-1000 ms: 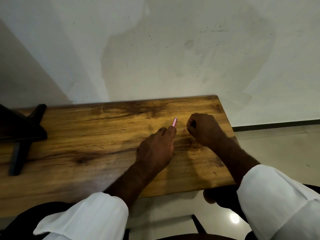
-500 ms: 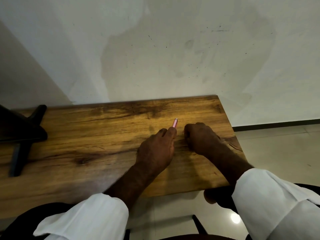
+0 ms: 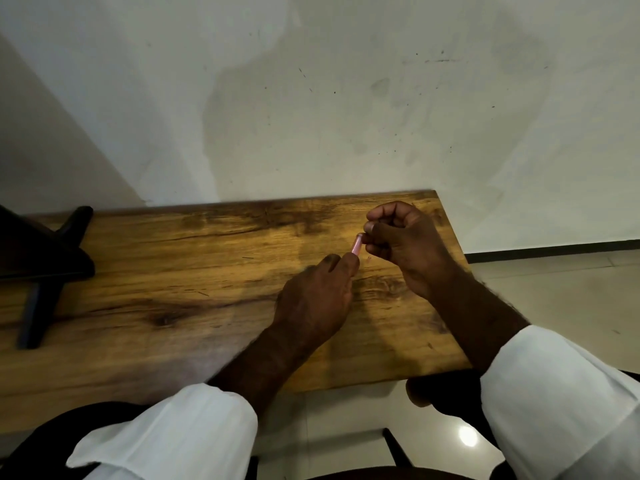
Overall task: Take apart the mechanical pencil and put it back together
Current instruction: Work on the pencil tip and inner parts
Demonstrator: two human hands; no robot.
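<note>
1. The left hand's (image 3: 313, 299) grip is closed round the lower length of the mechanical pencil (image 3: 356, 244), fingers curled over it so that only the pink upper end shows. I judge this the steadying hold: the barrel is tilted up and away, so its top faces the other hand.
2. The right hand's (image 3: 407, 237) grip is narrow. Thumb and forefinger pinch right at the pencil's upper tip, the other fingers curled beneath (whether a loose part sits between them is too small to tell).
3. That pinch suits pulling or twisting an end piece off, or seating one. I cannot tell which.
4. Under the pencil lies the wooden desk (image 3: 173, 271). The pencil is held over it rather than lying on it, probably so that any dropped part lands close by.
5. Well to the left of the pencil stands a black stand (image 3: 45, 251). Nearer the person than the pencil are white sleeves (image 3: 166, 434).
</note>
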